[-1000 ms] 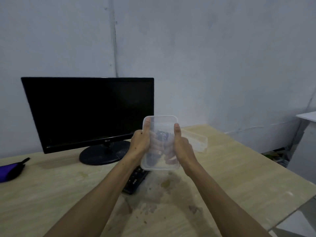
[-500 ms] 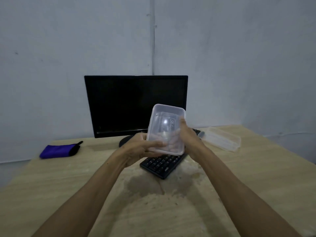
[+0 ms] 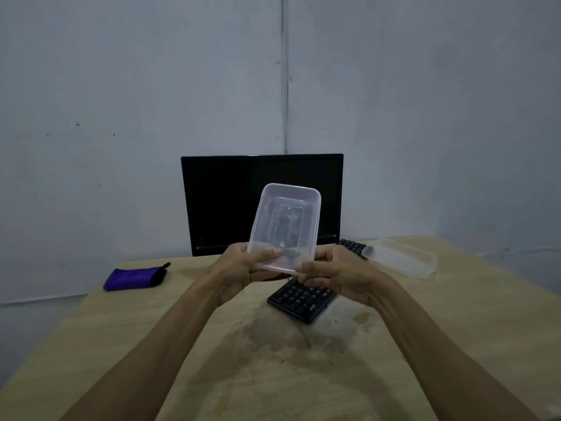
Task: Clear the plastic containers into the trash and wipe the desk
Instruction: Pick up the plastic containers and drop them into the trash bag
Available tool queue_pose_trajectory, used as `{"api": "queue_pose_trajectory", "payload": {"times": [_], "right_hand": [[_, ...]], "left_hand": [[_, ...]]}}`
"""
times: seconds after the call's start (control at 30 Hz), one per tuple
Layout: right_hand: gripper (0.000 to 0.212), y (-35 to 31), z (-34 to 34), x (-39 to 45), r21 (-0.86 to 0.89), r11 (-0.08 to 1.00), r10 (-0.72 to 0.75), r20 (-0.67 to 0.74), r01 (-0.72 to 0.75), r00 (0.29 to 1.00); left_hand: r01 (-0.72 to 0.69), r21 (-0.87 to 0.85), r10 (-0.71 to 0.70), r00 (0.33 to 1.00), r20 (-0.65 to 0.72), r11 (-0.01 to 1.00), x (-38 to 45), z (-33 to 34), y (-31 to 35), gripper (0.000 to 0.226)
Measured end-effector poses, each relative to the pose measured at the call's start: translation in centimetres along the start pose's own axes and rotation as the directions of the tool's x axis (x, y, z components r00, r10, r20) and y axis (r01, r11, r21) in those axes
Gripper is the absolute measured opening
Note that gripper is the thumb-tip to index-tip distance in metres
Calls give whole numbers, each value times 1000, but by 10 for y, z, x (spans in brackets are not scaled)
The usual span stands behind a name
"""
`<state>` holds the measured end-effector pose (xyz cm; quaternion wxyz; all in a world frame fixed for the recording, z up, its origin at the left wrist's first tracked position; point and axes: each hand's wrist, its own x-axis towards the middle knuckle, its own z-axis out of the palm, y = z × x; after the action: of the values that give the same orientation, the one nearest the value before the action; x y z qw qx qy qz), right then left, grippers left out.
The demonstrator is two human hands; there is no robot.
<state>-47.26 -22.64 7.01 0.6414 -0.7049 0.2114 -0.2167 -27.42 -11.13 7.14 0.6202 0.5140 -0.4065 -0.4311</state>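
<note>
A clear rectangular plastic container (image 3: 285, 220) is held upright in the air in front of the monitor, its open side facing me. My left hand (image 3: 239, 268) grips its lower left edge, thumb across the rim. My right hand (image 3: 331, 271) grips its lower right corner. A second clear plastic container (image 3: 400, 258) lies on the wooden desk (image 3: 455, 314) at the back right. A folded purple cloth (image 3: 133, 278) with a black edge lies at the back left of the desk. A dried stain (image 3: 273, 338) spreads over the desk's middle.
A black monitor (image 3: 230, 202) stands at the back of the desk against the grey wall. A black keyboard (image 3: 303, 299) lies at an angle under my hands. The desk's left edge runs diagonally down the left side. No trash bin is in view.
The view has swung left, so the monitor now sits in the centre. Both hands shifted from the container's sides to its lower end, and the container now stands taller and tilted.
</note>
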Motion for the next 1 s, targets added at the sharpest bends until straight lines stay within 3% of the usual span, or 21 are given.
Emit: {"api": "queue_pose_trajectory", "payload": {"times": [0.2, 0.33, 0.43, 0.6, 0.73, 1.0], "right_hand": [[40, 15, 26, 2, -77, 981, -186, -147, 176, 971], [40, 21, 37, 2, 99, 976, -178, -152, 194, 972], [39, 22, 44, -1, 189, 965, -151, -175, 184, 973], [37, 18, 49, 1, 218, 962, -129, -162, 163, 978], [39, 14, 45, 3, 191, 970, -134, -108, 153, 985], [44, 4, 34, 3, 141, 987, -79, -34, 83, 996]], "left_hand": [[-128, -81, 119, 986, -114, 988, -4, 8, -10, 48], [-238, -4, 237, 970, -49, 971, -13, 19, -16, 35], [-259, 64, 266, 957, -120, 964, -22, 24, -16, 35], [-197, 52, 204, 951, -234, 979, -25, 23, -12, 49], [-102, -77, 85, 978, -193, 992, -26, 14, -4, 57], [6, -114, -21, 992, -126, 993, -29, -1, -1, 63]]}}
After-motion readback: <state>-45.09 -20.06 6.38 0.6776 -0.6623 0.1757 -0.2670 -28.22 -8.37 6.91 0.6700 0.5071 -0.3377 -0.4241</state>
